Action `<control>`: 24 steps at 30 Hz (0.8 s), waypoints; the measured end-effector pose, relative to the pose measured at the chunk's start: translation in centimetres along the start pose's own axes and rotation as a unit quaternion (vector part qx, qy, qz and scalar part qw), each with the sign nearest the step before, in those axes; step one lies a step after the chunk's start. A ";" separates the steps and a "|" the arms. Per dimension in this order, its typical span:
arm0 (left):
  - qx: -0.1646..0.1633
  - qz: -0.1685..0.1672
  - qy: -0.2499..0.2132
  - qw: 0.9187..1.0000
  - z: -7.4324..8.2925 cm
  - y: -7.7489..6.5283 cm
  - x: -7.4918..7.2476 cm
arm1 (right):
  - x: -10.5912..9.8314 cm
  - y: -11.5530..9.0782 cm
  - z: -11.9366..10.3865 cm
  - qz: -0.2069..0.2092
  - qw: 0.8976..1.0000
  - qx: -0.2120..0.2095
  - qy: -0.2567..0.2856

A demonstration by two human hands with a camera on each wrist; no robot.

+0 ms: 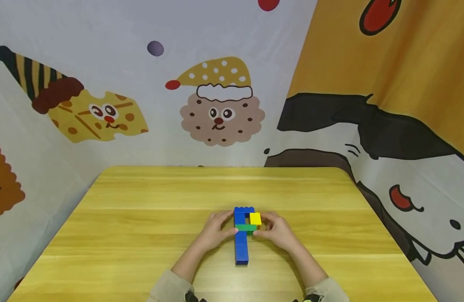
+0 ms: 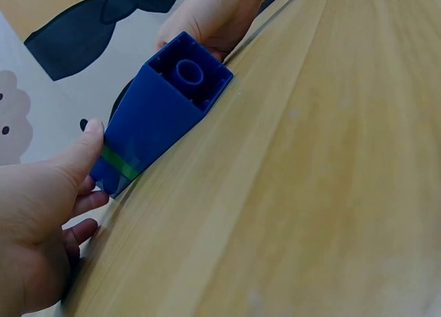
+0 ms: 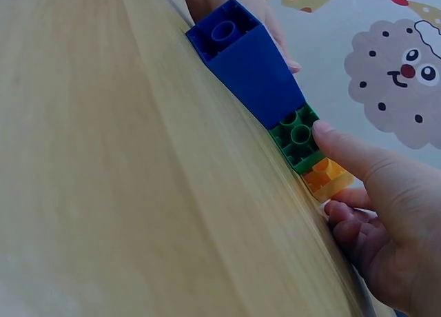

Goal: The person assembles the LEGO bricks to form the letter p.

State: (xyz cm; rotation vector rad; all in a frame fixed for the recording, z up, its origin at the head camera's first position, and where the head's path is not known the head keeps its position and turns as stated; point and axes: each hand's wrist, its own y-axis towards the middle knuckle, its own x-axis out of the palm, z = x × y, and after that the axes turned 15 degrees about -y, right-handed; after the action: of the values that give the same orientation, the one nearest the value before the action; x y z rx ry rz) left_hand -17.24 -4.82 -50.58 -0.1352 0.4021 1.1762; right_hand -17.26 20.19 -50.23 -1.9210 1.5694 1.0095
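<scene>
A build of toy building bricks lies flat on the wooden table between the two hands. Its long blue column [image 1: 241,251] points toward the person, and a blue studded brick [image 1: 247,209] runs across the far end. A green brick [image 1: 246,227] crosses the column and sticks out to the right. Beside it sits a yellow brick [image 1: 255,218]. The left hand [image 1: 213,231] holds the column's left side, thumb near the green brick. On the other side, the right hand [image 1: 281,233] grips the green and yellow bricks. Hollow undersides of the green brick [image 3: 298,139] and column face the right wrist view.
The wooden table [image 1: 141,193] has rounded far corners. Behind it hangs a fabric backdrop [image 1: 122,37] printed with cartoon figures, which also covers the right side.
</scene>
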 end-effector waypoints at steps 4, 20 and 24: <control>0.002 0.001 -0.003 1.000 -0.1 0.0 0.1 | 0.0 -0.1 0.1 0.004 1.000 0.002 0.005; 0.028 -0.017 -0.084 0.996 -0.8 -1.4 -3.5 | -2.3 -1.0 2.2 -0.044 0.991 0.038 0.119; 0.005 -0.007 -0.086 0.996 -0.9 -2.5 -5.8 | -3.8 -1.6 3.2 -0.045 0.991 0.060 0.116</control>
State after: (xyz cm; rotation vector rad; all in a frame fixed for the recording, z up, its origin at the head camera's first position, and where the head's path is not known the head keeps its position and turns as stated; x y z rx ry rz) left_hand -17.04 -11.10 -49.48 -0.0278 0.2540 1.1613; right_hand -16.80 25.31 -49.43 -2.0627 1.6103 0.6595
